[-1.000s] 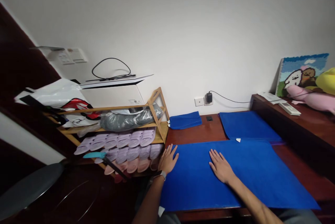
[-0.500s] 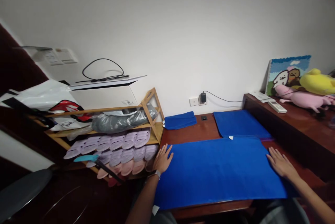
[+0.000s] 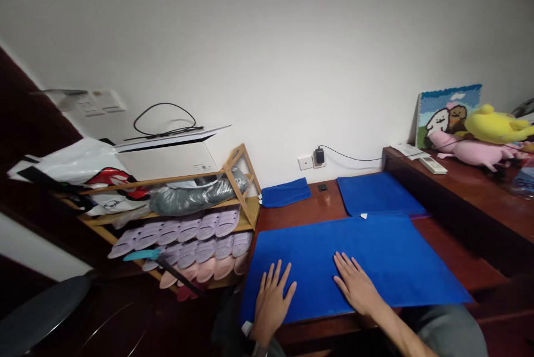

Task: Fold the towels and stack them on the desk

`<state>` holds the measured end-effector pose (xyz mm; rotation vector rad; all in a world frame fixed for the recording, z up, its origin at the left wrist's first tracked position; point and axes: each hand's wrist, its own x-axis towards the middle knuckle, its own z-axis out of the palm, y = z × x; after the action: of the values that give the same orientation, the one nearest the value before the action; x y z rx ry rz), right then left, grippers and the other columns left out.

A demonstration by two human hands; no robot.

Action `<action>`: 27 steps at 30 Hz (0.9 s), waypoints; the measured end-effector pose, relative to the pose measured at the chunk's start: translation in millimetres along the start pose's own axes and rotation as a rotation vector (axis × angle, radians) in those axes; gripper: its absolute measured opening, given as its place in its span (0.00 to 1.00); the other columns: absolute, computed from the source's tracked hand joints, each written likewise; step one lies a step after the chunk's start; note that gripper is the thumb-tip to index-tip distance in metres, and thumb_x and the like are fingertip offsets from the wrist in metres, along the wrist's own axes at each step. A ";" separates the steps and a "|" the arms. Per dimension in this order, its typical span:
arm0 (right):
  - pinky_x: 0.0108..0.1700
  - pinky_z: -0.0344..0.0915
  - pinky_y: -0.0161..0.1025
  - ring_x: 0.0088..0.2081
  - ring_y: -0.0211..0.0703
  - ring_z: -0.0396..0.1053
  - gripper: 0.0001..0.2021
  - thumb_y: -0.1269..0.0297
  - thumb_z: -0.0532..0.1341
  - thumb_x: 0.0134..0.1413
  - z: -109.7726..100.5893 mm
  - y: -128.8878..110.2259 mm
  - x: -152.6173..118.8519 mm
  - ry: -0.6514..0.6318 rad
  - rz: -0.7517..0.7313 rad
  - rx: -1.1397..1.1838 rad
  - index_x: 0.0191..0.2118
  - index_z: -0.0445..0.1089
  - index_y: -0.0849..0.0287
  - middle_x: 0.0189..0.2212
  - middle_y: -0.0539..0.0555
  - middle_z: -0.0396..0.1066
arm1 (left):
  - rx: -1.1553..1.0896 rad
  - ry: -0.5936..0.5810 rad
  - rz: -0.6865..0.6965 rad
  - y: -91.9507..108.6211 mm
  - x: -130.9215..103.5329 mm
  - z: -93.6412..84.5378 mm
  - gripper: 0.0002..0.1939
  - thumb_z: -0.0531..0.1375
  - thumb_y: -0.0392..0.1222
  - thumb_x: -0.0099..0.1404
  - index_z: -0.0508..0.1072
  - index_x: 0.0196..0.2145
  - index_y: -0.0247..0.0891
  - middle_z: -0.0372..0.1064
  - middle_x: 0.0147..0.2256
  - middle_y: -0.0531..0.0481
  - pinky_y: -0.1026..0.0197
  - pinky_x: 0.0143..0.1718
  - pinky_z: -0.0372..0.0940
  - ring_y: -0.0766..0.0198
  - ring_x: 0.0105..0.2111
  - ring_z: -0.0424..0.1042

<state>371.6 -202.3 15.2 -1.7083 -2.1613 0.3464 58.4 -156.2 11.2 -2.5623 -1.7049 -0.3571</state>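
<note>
A blue cloth [image 3: 317,240], which looks like a towel, lies spread out flat near the front of the brown table [image 3: 300,214]. My left hand [image 3: 274,298] rests palm down on its left front part, fingers spread, with a white tag close to the wrist. Palm down on the middle of the same towel lies my right hand [image 3: 354,283], fingers stretched out. Neither hand grips anything. Behind are a folded blue cloth [image 3: 377,194] at the back right and a smaller folded blue cloth [image 3: 286,193] at the back left.
Left of the table stands a wooden rack [image 3: 246,209] with rows of slippers [image 3: 187,230] and a white box [image 3: 171,159] on top. A raised ledge on the right holds a remote [image 3: 434,165] and plush toys [image 3: 471,151]. A charger [image 3: 319,155] is plugged into the wall.
My right hand has moved left from beside the towel's right edge to its middle. My left hand has come nearer, from the left edge onto the cloth. The view has shifted slightly.
</note>
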 end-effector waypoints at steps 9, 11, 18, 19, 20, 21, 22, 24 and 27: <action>0.74 0.44 0.56 0.74 0.54 0.43 0.40 0.42 0.42 0.62 -52.3 193.6 -83.3 0.047 0.415 -0.137 0.73 0.55 0.59 0.73 0.54 0.51 | 0.006 0.015 -0.087 -17.8 -13.4 4.5 0.30 0.51 0.58 0.75 0.54 0.72 0.56 0.53 0.71 0.50 0.36 0.69 0.51 0.47 0.71 0.51; 0.73 0.48 0.58 0.73 0.58 0.46 0.40 0.44 0.44 0.58 -69.2 245.1 -104.2 0.099 0.521 -0.130 0.72 0.59 0.55 0.71 0.55 0.56 | 0.010 0.023 -0.092 -17.4 -16.9 7.0 0.31 0.51 0.58 0.75 0.55 0.72 0.56 0.53 0.71 0.50 0.35 0.69 0.51 0.47 0.71 0.51; 0.73 0.48 0.57 0.73 0.60 0.47 0.39 0.43 0.44 0.59 -70.7 235.3 -83.6 0.201 0.489 -0.177 0.71 0.61 0.57 0.70 0.58 0.58 | 0.009 0.044 -0.134 -21.8 -22.5 11.7 0.30 0.49 0.58 0.76 0.57 0.71 0.52 0.55 0.71 0.48 0.36 0.68 0.53 0.46 0.71 0.54; 0.73 0.47 0.57 0.73 0.59 0.46 0.39 0.43 0.43 0.61 -64.6 211.1 -68.9 0.199 0.436 -0.176 0.71 0.59 0.59 0.71 0.58 0.56 | 0.002 0.058 -0.133 -18.3 -17.1 10.0 0.30 0.49 0.57 0.76 0.57 0.72 0.52 0.55 0.71 0.48 0.36 0.68 0.53 0.47 0.71 0.54; 0.73 0.46 0.58 0.73 0.57 0.46 0.39 0.43 0.41 0.64 -57.8 184.4 -52.9 0.185 0.377 -0.170 0.72 0.58 0.59 0.72 0.58 0.54 | -0.009 0.071 -0.119 -12.8 -9.4 7.8 0.29 0.48 0.57 0.77 0.56 0.72 0.51 0.55 0.71 0.47 0.37 0.69 0.53 0.47 0.71 0.54; 0.74 0.45 0.58 0.74 0.55 0.46 0.38 0.42 0.40 0.66 -50.6 156.6 -36.2 0.168 0.324 -0.154 0.73 0.56 0.59 0.72 0.57 0.52 | -0.023 0.080 -0.093 -5.9 0.6 5.5 0.29 0.47 0.56 0.77 0.56 0.72 0.51 0.54 0.71 0.47 0.38 0.69 0.53 0.49 0.71 0.53; 0.74 0.44 0.57 0.74 0.53 0.45 0.37 0.43 0.40 0.68 -43.1 129.6 -19.5 0.154 0.272 -0.133 0.73 0.54 0.57 0.73 0.56 0.51 | -0.039 0.083 -0.057 1.7 12.3 3.5 0.29 0.46 0.56 0.78 0.55 0.72 0.51 0.53 0.71 0.48 0.39 0.69 0.53 0.50 0.71 0.53; 0.74 0.44 0.56 0.74 0.50 0.44 0.35 0.43 0.39 0.70 -28.1 83.5 11.0 0.112 0.170 -0.092 0.74 0.53 0.55 0.73 0.55 0.50 | -0.065 0.065 0.014 14.6 37.5 1.5 0.29 0.45 0.56 0.78 0.56 0.72 0.51 0.52 0.72 0.48 0.41 0.70 0.52 0.51 0.71 0.52; 0.74 0.44 0.56 0.74 0.49 0.44 0.34 0.43 0.40 0.71 -9.7 49.7 41.4 0.036 0.100 -0.057 0.74 0.51 0.55 0.73 0.55 0.50 | -0.066 -0.005 0.041 12.5 66.0 4.1 0.29 0.45 0.58 0.77 0.58 0.71 0.52 0.52 0.72 0.48 0.41 0.70 0.51 0.51 0.72 0.51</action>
<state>411.2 -150.6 9.1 -1.8440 -2.0840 0.2802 94.8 -100.7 22.5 -2.6421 -1.6675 -0.4121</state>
